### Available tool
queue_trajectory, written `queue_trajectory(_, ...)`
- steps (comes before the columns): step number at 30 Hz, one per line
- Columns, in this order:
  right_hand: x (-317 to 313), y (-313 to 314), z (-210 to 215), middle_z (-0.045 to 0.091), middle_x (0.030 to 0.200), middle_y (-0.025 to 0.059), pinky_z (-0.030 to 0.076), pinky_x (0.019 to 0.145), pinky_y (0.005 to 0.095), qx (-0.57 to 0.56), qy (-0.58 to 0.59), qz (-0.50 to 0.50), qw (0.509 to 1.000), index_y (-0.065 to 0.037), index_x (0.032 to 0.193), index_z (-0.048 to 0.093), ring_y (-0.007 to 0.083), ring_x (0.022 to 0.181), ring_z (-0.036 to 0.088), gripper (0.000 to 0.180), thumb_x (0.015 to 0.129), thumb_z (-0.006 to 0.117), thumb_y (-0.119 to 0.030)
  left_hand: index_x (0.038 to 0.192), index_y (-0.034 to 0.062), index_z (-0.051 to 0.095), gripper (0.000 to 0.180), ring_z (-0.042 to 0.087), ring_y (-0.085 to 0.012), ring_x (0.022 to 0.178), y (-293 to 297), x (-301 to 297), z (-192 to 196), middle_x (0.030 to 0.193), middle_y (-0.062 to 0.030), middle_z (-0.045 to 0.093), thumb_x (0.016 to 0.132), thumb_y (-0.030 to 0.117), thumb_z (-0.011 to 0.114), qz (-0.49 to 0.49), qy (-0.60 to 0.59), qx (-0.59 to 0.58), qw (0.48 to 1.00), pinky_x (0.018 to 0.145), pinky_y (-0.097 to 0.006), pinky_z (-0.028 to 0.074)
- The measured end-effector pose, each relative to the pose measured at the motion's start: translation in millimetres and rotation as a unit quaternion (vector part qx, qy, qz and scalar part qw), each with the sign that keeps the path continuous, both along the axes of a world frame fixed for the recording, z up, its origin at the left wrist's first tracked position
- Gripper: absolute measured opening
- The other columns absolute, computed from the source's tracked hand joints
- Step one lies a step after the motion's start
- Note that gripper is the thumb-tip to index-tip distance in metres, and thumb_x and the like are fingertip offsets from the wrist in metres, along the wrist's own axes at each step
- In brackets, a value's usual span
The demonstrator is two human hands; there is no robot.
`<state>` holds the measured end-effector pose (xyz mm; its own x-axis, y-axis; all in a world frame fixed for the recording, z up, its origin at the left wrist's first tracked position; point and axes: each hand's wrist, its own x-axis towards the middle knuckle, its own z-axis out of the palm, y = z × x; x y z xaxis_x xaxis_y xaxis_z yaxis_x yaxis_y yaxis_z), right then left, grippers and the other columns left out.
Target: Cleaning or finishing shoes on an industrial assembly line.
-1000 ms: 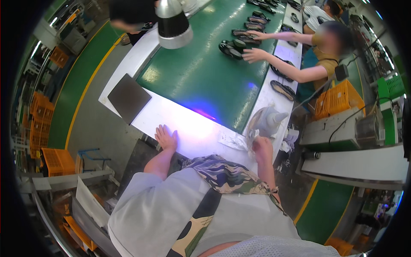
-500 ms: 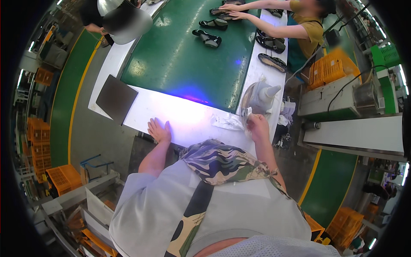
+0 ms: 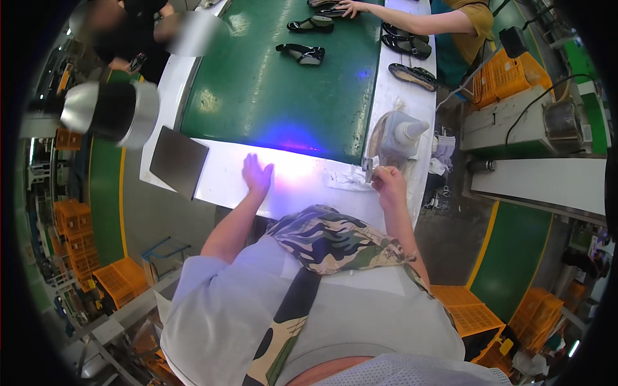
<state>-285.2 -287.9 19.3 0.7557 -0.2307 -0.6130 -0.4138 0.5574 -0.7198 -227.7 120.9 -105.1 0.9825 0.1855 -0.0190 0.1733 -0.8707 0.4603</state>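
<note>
My left hand [image 3: 257, 175] is over the brightly lit white table edge [image 3: 222, 175], fingers stretched out and holding nothing. Whether its palm touches the surface I cannot tell. At the table's right end my right hand [image 3: 391, 184] is closed in a pinch beside a small greyish object [image 3: 369, 168]. What lies between its fingertips is too small to make out. A crumpled white cloth [image 3: 347, 181] lies just left of that hand. Beyond it stands a whitish squeeze bottle [image 3: 407, 134] with a cone-shaped nozzle.
Black strapped shoes [image 3: 302, 54] sit on the green conveyor belt [image 3: 270, 96]; more [image 3: 412, 76] line its right border. A co-worker's hand [image 3: 353, 8] reaches in there. A dark square mat [image 3: 178, 161] lies left. Another person [image 3: 132, 38] stands far left, near a metallic lamp-like fixture [image 3: 112, 112].
My left hand has slid right and forward along the table. My right hand stays by the cloth, still pinching. The view has shifted, and only one of the co-worker's hands now shows.
</note>
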Motion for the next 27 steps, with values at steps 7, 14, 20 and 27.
queue_trajectory(7,20,27,-25,0.063,0.077,0.0004,0.046,0.059,0.0233,-0.028,-0.017,-0.036,0.999,-0.009,0.086,0.060,0.0093,0.067,0.059,0.015,0.083,0.074,-0.013,0.134,-0.0124,0.045,0.080,0.055,-0.0345,0.121,-87,208,4,0.132,-0.0278,0.054,0.081,0.040,0.074,0.090,0.070,-0.316,0.942,0.103,-0.040,0.042)
queue_trajectory(14,42,48,-29,0.061,0.077,-0.0002,0.043,0.059,0.0223,-0.048,0.025,-0.050,0.997,-0.006,0.087,0.060,0.0071,0.065,0.053,0.015,0.082,0.074,-0.008,0.110,-0.0104,0.065,0.062,0.066,-0.0257,0.090,-128,395,-23,0.099,-0.0203,0.069,0.073,0.036,0.082,0.224,0.106,-0.411,0.877,0.084,-0.038,0.051)
queue_trajectory(20,44,45,-34,0.061,0.081,0.0011,0.045,0.062,0.0231,-0.046,0.054,-0.051,0.996,-0.005,0.089,0.058,0.0087,0.068,0.055,0.015,0.084,0.072,-0.007,0.102,-0.0090,0.068,0.058,0.066,-0.0252,0.092,-159,465,-37,0.102,-0.0174,0.070,0.065,0.032,0.088,0.308,0.046,-0.491,0.814,0.086,-0.035,0.051)
queue_trajectory(27,47,43,-36,0.061,0.078,-0.0003,0.043,0.062,0.0215,-0.040,0.065,-0.070,0.995,-0.005,0.088,0.059,0.0066,0.067,0.053,0.015,0.083,0.073,-0.007,0.106,-0.0041,0.060,0.053,0.070,-0.0303,0.086,-196,473,-9,0.102,-0.0173,0.068,0.066,0.015,0.088,0.349,0.127,-0.581,0.724,0.073,-0.052,0.058)
